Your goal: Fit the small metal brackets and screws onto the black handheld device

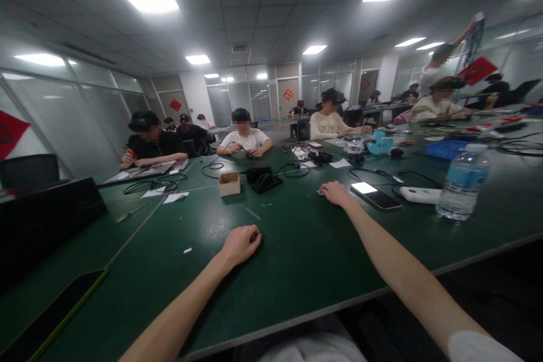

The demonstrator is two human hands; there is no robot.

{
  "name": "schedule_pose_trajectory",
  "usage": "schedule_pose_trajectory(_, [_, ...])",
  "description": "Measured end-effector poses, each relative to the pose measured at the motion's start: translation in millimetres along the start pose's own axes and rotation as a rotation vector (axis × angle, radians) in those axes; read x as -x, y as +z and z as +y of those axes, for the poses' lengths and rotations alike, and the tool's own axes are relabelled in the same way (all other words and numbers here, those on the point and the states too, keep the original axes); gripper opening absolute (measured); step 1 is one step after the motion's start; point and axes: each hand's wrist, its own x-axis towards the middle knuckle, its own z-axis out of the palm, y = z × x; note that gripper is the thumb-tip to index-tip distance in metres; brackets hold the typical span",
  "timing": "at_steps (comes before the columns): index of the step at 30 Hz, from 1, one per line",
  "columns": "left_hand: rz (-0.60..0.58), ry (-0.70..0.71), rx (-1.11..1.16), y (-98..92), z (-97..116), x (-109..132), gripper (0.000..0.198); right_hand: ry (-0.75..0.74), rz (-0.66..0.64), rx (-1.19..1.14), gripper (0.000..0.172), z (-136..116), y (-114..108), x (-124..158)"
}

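Observation:
My left hand (241,244) rests on the green table (292,260) with its fingers curled into a loose fist, and nothing shows in it. Farther out and to the right, my right hand (336,193) lies low over the tabletop. Its fingertips are closed on a small greyish piece (321,192), too small and partly covered to name. Just right of that hand is a phone (376,195) with part of its screen lit. A small open cardboard box (229,184) and a black device on a stand (259,176) stand beyond my hands.
At the right stand a water bottle (463,184), a white device (419,195) and a blue tray (445,150). Black cables (155,184) and paper slips lie about. A screwdriver (131,212) and a dark monitor-like panel (51,226) are at left. Other people sit across the table.

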Motion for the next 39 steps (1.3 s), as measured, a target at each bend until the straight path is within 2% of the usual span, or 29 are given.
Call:
schedule_pose_trajectory(12, [-0.001,-0.003,-0.011,0.7,-1.2,-0.2,0.019,-0.015,-0.013,0.001,0.031,-0.3,-1.0,0.2])
schedule_pose_trajectory(16, [-0.008,-0.006,-0.011,0.1,-0.9,0.1,0.019,-0.015,0.006,0.0,0.038,-1.0,0.0,1.4])
schedule_pose_trajectory(20, [-0.019,-0.006,-0.007,-2.5,-0.2,0.7,0.019,0.009,0.104,-0.02,0.034,0.1,-3.1,2.3])
schedule_pose_trajectory(23, [-0.023,-0.004,-0.005,-3.4,-0.6,1.0,0.019,0.085,0.231,-0.027,0.034,6.6,-6.6,3.5])
schedule_pose_trajectory(25, [-0.019,0.002,-0.004,-3.4,-0.8,1.2,0.019,0.136,0.259,-0.025,0.038,13.0,-7.0,4.5])
schedule_pose_trajectory(31, [-0.026,-0.023,-0.009,-2.1,0.6,1.3,0.019,0.23,0.013,-0.014,0.048,24.5,0.1,5.3])
schedule_pose_trajectory(39, [-0.013,0.007,-0.005,-1.0,-0.3,-0.1,0.019,0.241,0.05,-0.021,0.043,23.5,-2.6,6.3])
